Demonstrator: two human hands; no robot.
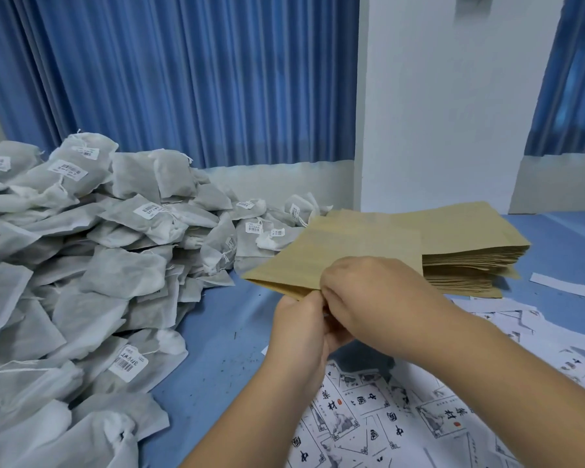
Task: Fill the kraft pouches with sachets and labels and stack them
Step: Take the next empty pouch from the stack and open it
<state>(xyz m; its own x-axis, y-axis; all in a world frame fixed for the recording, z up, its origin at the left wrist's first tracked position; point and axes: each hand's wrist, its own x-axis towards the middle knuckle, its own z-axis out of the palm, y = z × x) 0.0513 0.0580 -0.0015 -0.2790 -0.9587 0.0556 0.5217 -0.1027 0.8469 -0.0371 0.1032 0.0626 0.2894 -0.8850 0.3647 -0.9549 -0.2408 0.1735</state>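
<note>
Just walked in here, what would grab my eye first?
A huge heap of white sachets covers the left of the table. At centre, the left hand and right hand pinch the near edge of a kraft pouch; a stack of kraft pouches sits behind it, printed labels lower right.

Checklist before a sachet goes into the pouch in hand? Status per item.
1. Kraft pouch pinched by left hand and right hand: ok.
2. Pouch mouth open: cannot tell, both hands cover that edge.
3. Sachets piled to the left: ok.
4. Labels spread at the near right: ok.
5. A hand free to pick: not ok, both hold the pouch.
6. Stack of pouches behind, to the right: ok.
</note>
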